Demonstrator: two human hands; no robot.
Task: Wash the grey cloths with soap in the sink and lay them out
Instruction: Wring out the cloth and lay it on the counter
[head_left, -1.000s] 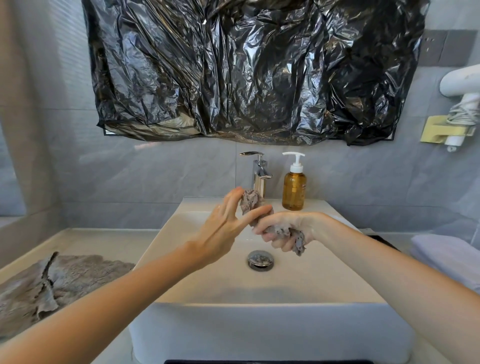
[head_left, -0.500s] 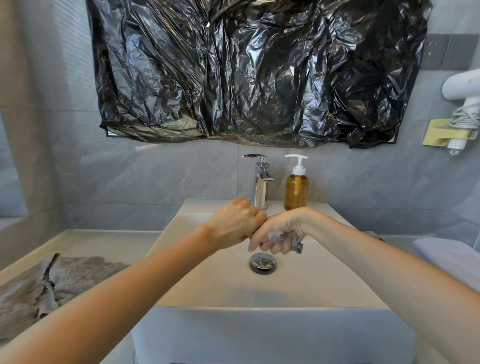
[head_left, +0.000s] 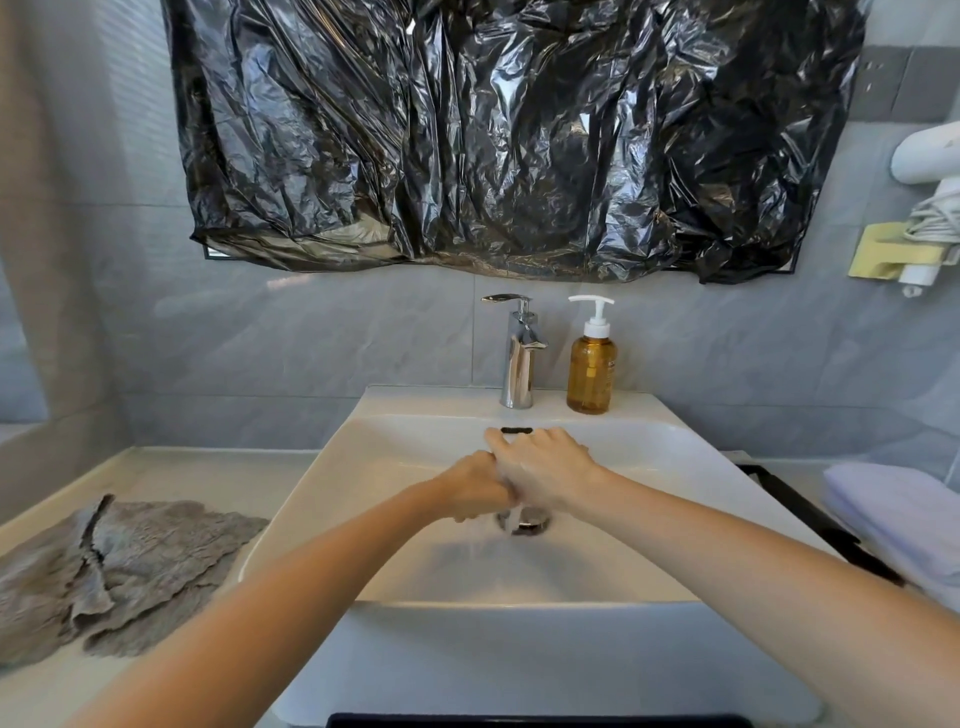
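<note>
Over the white sink (head_left: 519, 605), my left hand (head_left: 475, 491) and my right hand (head_left: 545, 475) are pressed together just above the drain (head_left: 532, 519). Both are curled round a wadded grey cloth that is almost wholly hidden inside them. A blurred trickle of water falls from between my hands toward the drain. Other grey cloths (head_left: 130, 566) lie spread flat and overlapping on the counter left of the sink. An amber soap bottle (head_left: 590, 371) with a white pump stands on the back ledge, beside the chrome tap (head_left: 519, 358).
A folded white towel (head_left: 893, 514) lies on the counter at the right, next to a black edge (head_left: 810, 519). Crinkled black plastic sheeting (head_left: 493, 135) covers the wall above the tap. A white hair dryer (head_left: 930, 156) hangs at the far right.
My left hand closed onto the cloth that my right hand held. Both hands dropped lower into the basin, and the cloth's loose ends went out of sight between them.
</note>
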